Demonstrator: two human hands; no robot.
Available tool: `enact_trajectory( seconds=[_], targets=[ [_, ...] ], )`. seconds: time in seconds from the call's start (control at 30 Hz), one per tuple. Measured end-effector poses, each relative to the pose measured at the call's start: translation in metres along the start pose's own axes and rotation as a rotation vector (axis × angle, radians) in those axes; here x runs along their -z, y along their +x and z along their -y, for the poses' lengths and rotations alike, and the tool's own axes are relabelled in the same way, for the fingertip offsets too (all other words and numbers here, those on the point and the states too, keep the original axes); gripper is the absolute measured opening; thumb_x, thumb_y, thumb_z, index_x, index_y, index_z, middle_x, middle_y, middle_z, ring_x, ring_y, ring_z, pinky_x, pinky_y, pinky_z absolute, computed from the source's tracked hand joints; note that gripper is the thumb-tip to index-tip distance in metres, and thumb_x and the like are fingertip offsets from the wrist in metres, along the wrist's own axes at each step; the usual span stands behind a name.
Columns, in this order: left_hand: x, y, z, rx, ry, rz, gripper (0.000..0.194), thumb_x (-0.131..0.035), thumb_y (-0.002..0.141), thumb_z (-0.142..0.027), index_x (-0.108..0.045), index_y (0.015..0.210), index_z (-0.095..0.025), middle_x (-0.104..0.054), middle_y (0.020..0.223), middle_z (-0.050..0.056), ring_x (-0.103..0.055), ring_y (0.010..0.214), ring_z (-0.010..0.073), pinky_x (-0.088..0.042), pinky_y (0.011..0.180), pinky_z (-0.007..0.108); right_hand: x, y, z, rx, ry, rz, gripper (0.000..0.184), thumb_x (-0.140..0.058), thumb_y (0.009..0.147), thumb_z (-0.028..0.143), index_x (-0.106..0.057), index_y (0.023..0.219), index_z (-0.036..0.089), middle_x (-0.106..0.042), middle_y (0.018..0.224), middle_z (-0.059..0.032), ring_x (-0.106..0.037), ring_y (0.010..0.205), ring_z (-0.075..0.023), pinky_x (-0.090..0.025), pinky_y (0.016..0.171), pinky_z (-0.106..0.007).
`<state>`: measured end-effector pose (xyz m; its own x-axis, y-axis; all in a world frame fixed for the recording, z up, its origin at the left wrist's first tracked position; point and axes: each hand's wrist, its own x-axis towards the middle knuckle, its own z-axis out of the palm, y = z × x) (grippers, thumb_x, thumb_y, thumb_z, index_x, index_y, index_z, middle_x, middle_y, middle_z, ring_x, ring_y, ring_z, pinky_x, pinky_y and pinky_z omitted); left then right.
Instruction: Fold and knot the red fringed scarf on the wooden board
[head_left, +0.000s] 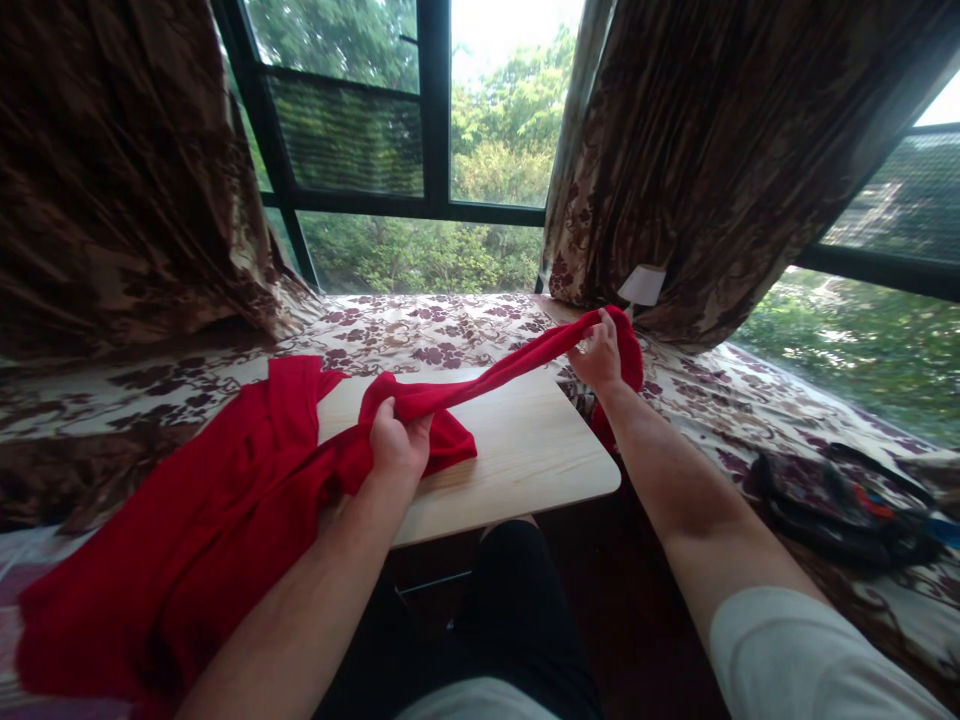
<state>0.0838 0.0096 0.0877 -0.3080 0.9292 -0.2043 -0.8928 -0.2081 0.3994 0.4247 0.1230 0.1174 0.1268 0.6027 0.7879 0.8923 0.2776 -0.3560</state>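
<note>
A soft red garment [217, 490] spreads over the left part of a pale wooden tabletop [525, 460] and hangs past its left edge; its exact kind is unclear. My left hand [400, 437] is closed around a bunched part of it above the middle of the tabletop. A long narrow length of the same cloth is stretched up and to the right. At that far end my right hand [598, 352] grips it, raised beyond the tabletop's right corner. From there the loose end drapes down behind my right wrist.
A floral-covered ledge [442, 325] runs behind the tabletop below the window. A small white-shaded lamp [642, 285] stands near the right curtain [697, 130]. On the right lies a dark strapped bag [847, 515]. My legs [517, 610] are under the front edge.
</note>
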Motion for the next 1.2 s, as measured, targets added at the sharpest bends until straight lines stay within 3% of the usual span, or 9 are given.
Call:
enact_trajectory(
  seconds=[0.17, 0.27, 0.47, 0.6, 0.73, 0.83, 1.0, 1.07, 1.2],
  targets=[
    [0.001, 0.003, -0.001, 0.011, -0.019, -0.015, 0.018, -0.052, 0.088, -0.019, -0.069, 0.095, -0.016, -0.072, 0.080, 0.003, -0.069, 0.075, 0.0158, -0.059, 0.072, 0.030, 0.002, -0.018, 0.005, -0.212, -0.271, 0.314, 0.022, -0.055, 0.080, 0.027, -0.067, 0.092, 0.014, -0.069, 0.108, -0.0169, -0.063, 0.108, -0.0290, -0.047, 0.097, -0.039],
    [0.002, 0.002, 0.000, 0.023, -0.012, -0.006, 0.016, -0.056, 0.080, -0.014, -0.070, 0.089, -0.015, -0.073, 0.080, 0.002, -0.070, 0.075, 0.0145, -0.058, 0.072, 0.026, 0.000, -0.024, 0.014, -0.300, -0.429, 0.563, 0.039, -0.048, 0.088, 0.043, -0.073, 0.092, 0.014, -0.072, 0.100, -0.0187, -0.067, 0.100, -0.0314, -0.050, 0.089, -0.040],
    [0.006, -0.004, 0.001, 0.058, 0.032, 0.103, 0.040, -0.051, 0.064, -0.015, -0.073, 0.097, -0.017, -0.075, 0.089, 0.006, -0.071, 0.098, 0.0271, -0.057, 0.090, 0.043, -0.011, -0.036, 0.041, -0.132, -0.586, 1.008, 0.042, -0.070, 0.076, 0.037, -0.075, 0.108, 0.010, -0.071, 0.112, -0.0237, -0.067, 0.104, -0.0359, -0.051, 0.086, -0.042],
    [0.009, -0.005, 0.000, 0.121, 0.025, 0.187, 0.051, -0.050, 0.057, -0.016, -0.073, 0.102, -0.017, -0.076, 0.100, 0.009, -0.069, 0.107, 0.0319, -0.053, 0.098, 0.052, -0.026, -0.047, 0.069, 0.033, -0.436, 1.004, 0.042, -0.075, 0.074, 0.035, -0.074, 0.112, 0.017, -0.069, 0.120, -0.0194, -0.061, 0.116, -0.0355, -0.045, 0.100, -0.043],
    [0.009, -0.009, -0.002, 0.170, 0.036, 0.247, 0.055, -0.050, 0.054, -0.018, -0.072, 0.105, -0.015, -0.075, 0.107, 0.011, -0.065, 0.113, 0.0355, -0.049, 0.102, 0.056, -0.041, -0.054, 0.099, 0.061, 0.248, 1.081, 0.041, -0.060, 0.089, 0.039, -0.069, 0.123, 0.019, -0.068, 0.124, -0.0116, -0.062, 0.114, -0.0261, -0.046, 0.099, -0.034],
    [0.007, -0.014, -0.003, 0.198, 0.029, 0.281, 0.058, -0.050, 0.054, -0.018, -0.072, 0.108, -0.014, -0.074, 0.111, 0.012, -0.063, 0.117, 0.0361, -0.047, 0.104, 0.057, -0.043, -0.051, 0.114, 0.005, 0.575, 1.177, 0.042, -0.053, 0.091, 0.047, -0.072, 0.110, 0.016, -0.073, 0.107, -0.0076, -0.064, 0.098, -0.0216, -0.048, 0.088, -0.030],
    [0.005, -0.017, -0.007, 0.244, 0.036, 0.316, 0.060, -0.050, 0.054, -0.019, -0.071, 0.110, -0.012, -0.073, 0.115, 0.013, -0.061, 0.121, 0.0371, -0.045, 0.106, 0.058, -0.036, -0.038, 0.120, -0.043, 0.662, 1.402, 0.023, -0.070, 0.072, 0.037, -0.069, 0.076, 0.014, -0.060, 0.068, 0.0010, -0.052, 0.065, -0.0121, -0.041, 0.063, -0.024],
    [0.006, -0.014, -0.007, 0.243, 0.033, 0.325, 0.058, -0.050, 0.055, -0.018, -0.071, 0.109, -0.013, -0.073, 0.115, 0.012, -0.062, 0.119, 0.0367, -0.048, 0.104, 0.058, -0.032, -0.033, 0.119, -0.142, 0.749, 1.334, 0.019, -0.068, 0.070, 0.033, -0.062, 0.070, 0.016, -0.052, 0.061, 0.0032, -0.046, 0.058, -0.0101, -0.036, 0.055, -0.023],
    [0.010, -0.007, 0.000, 0.245, 0.036, 0.299, 0.051, -0.049, 0.059, -0.012, -0.071, 0.105, -0.016, -0.075, 0.108, 0.009, -0.068, 0.109, 0.0318, -0.056, 0.094, 0.052, -0.019, -0.015, 0.120, -0.396, 0.929, 1.003, 0.021, -0.065, 0.074, 0.037, -0.054, 0.077, 0.020, -0.050, 0.062, 0.0034, -0.046, 0.055, -0.0111, -0.035, 0.049, -0.022]
  ],
)
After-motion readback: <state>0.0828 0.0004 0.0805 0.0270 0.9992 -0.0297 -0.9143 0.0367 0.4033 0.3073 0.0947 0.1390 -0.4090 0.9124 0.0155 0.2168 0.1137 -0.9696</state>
